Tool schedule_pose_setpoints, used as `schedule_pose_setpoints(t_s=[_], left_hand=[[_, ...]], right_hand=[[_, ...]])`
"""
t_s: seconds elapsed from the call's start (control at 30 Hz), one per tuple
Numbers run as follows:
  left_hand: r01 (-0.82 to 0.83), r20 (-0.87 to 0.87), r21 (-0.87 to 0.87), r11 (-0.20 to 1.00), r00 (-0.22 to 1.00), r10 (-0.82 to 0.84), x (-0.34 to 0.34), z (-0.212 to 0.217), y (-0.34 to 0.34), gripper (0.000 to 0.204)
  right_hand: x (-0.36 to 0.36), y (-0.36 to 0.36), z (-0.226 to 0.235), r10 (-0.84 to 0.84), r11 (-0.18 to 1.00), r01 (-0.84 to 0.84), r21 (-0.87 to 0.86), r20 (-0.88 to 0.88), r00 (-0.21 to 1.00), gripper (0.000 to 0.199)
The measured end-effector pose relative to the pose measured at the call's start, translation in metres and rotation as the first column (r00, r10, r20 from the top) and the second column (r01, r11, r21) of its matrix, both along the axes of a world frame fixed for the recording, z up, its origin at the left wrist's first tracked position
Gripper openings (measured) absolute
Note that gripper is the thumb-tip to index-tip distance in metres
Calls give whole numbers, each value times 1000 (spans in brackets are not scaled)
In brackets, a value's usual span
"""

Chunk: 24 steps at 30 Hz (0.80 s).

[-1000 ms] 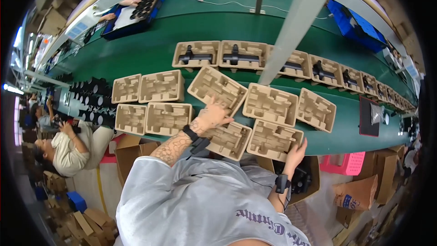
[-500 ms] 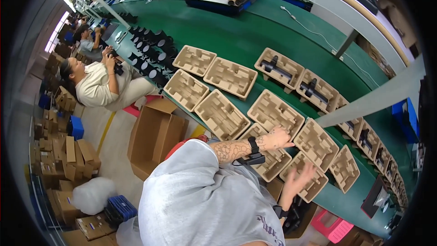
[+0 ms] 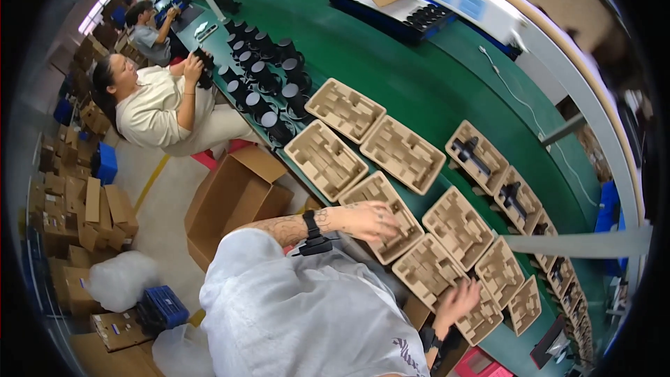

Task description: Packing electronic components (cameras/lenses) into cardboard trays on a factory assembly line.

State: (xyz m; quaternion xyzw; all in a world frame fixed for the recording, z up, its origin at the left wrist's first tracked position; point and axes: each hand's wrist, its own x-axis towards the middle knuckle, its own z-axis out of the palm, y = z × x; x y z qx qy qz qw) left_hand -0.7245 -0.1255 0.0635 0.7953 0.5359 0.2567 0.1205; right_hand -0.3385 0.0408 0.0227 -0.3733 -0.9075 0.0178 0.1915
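Several tan moulded-pulp trays (image 3: 457, 227) with shaped hollows lie along the green bench in front of me. My left hand (image 3: 370, 221) reaches over one pulp tray (image 3: 394, 237), its fingers loosely stretched and holding nothing visible; I cannot tell whether they touch it. Lower right, my right hand (image 3: 458, 305) hovers with fingers apart, between a middle pulp tray (image 3: 427, 270) and the nearest pulp tray (image 3: 481, 322). No object shows in it. The hollows of the trays around both hands hold no parts.
Beyond, a row of pulp trays (image 3: 513, 199) holds black tubular parts (image 3: 472, 156). Many black parts with round grey faces (image 3: 262, 73) stand at left, near a seated co-worker (image 3: 157, 101). An open cardboard box (image 3: 234, 195) sits beside the bench; a white post (image 3: 579, 243) crosses at right.
The view has swung, shifting the bench contents. My left hand has moved left, from the middle trays to another tray. My right hand stays near the lower-right trays.
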Motion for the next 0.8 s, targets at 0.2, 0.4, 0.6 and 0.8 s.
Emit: schedule_pose_setpoints(t_s=[0.2,0.4,0.6,0.8], left_hand=[[-973,785,-154,172,-15,620,-127,10,-109,28],[-664,252,-727,177,-18,968,-207,-65,-216,59],[-678,404,-613,406,172,898,-233,-74,-219,29],[-703,178,-397,590,572,801,-270,-40,-240,23]], right_hand=[[-107,-61,132,-490,857,481,-184,-577,654,29],[-353,-177,200,-176,422,-477,-771,-586,791,14],[-473,-206,161,33,99,-528,-844,-527,849,28],[-443,-211,137,64,582,-356,-731,-395,916,41]])
